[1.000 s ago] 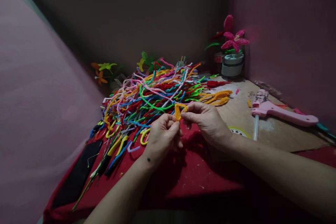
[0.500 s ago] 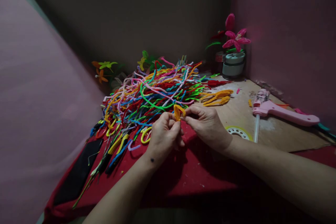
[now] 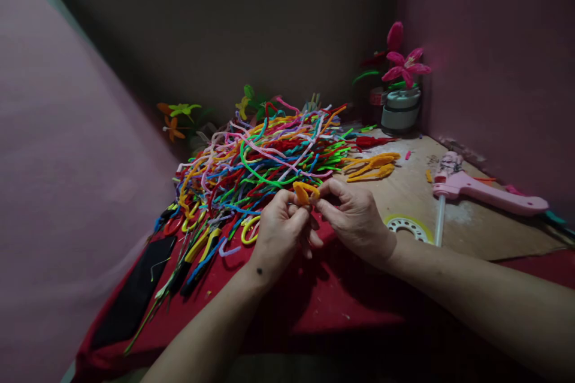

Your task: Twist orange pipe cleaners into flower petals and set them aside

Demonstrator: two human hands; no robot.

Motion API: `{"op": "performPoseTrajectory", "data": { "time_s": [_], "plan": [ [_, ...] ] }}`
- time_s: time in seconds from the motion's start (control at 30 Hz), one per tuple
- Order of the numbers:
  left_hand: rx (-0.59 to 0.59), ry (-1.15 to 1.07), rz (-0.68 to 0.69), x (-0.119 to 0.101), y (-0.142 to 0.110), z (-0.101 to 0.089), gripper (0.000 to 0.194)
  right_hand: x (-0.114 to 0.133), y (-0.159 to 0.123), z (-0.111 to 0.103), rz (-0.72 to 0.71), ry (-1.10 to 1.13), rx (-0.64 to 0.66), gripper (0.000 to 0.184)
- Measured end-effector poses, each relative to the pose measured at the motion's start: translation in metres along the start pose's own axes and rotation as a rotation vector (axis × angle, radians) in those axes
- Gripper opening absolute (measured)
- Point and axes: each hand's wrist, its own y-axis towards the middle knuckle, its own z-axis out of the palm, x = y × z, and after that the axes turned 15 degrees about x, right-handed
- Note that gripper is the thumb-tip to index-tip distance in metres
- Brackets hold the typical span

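Note:
Between my two hands is a bent orange pipe cleaner (image 3: 302, 193), held above the red cloth just in front of the pile. My left hand (image 3: 284, 227) pinches its left side with thumb and forefinger, the lower fingers curled loosely. My right hand (image 3: 354, 218) grips the looped end on the right between thumb and fingertips. Right behind them lies a large heap of many-coloured pipe cleaners (image 3: 269, 149). Several orange petal-like shapes with stems (image 3: 372, 166) rest on the board to the right. The part of the pipe cleaner inside my fingers is hidden.
A pink glue gun (image 3: 489, 191) with a glue stick and a roll of tape (image 3: 409, 226) lie on the board (image 3: 476, 233). Pliers with yellow handles (image 3: 204, 245) and a black phone-like slab (image 3: 135, 293) are at left. A pink flower (image 3: 406, 66) stands in a grey pot (image 3: 401, 112).
The orange pipe cleaner has tilted and its loop has widened toward the right. My right hand has shifted slightly right, and my left hand's lower fingers have stretched out a little.

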Motion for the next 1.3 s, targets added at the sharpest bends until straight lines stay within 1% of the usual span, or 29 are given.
{"op": "performPoseTrajectory", "data": {
  "time_s": [0.1,0.17,0.27,0.33,0.4,0.47,0.53,0.6,0.67,0.8,0.9,1.03,1.1,1.17,1.23,1.3],
  "plan": [
    [0.03,-0.042,-0.003,0.003,0.0,-0.001,0.011,-0.001,-0.001,0.001,-0.065,-0.057,0.001,0.013],
    [0.03,-0.053,0.004,0.003,0.0,0.0,0.012,-0.002,-0.002,0.002,-0.097,-0.089,0.026,0.012],
    [0.018,-0.014,0.019,0.002,-0.001,0.003,0.013,-0.002,-0.003,0.003,-0.098,-0.101,0.053,0.012],
    [0.029,0.001,0.035,0.001,-0.002,0.005,0.013,-0.002,-0.003,0.003,-0.051,-0.078,0.058,0.012],
    [0.056,-0.001,0.043,0.001,-0.003,0.005,0.013,-0.001,-0.001,0.001,0.03,-0.01,0.089,0.012],
    [0.072,0.0,0.046,0.002,-0.002,0.003,0.011,0.0,0.002,-0.003,0.121,0.131,0.174,0.012],
    [0.065,0.006,0.052,0.004,-0.002,-0.001,0.009,0.002,0.005,-0.007,0.195,0.289,0.272,0.011],
    [0.048,-0.003,0.069,0.005,-0.001,-0.005,0.009,0.004,0.008,-0.011,0.231,0.371,0.312,0.013],
    [0.04,-0.021,0.08,0.005,0.0,-0.006,0.011,0.006,0.008,-0.013,0.236,0.356,0.281,0.017],
    [0.054,-0.068,0.071,0.003,0.0,-0.004,0.011,0.007,0.007,-0.011,0.193,0.253,0.205,0.02],
    [0.063,-0.099,0.074,0.002,0.0,-0.001,0.013,0.005,0.005,-0.008,0.205,0.244,0.23,0.023],
    [0.041,-0.111,0.08,0.0,-0.001,0.001,0.018,0.0,0.006,-0.006,0.292,0.397,0.318,0.024],
    [0.043,-0.087,0.076,0.0,-0.001,0.001,0.018,0.0,0.008,-0.007,0.336,0.46,0.332,0.02],
    [0.043,-0.055,0.08,0.0,-0.001,0.001,0.018,0.002,0.01,-0.01,0.359,0.54,0.293,0.014],
    [0.044,-0.019,0.08,0.0,-0.001,0.001,0.017,0.004,0.013,-0.012,0.345,0.645,0.217,0.018],
    [0.056,0.023,0.065,0.0,-0.002,0.001,0.016,0.006,0.015,-0.015,0.317,0.703,0.181,0.017]
  ]
}}
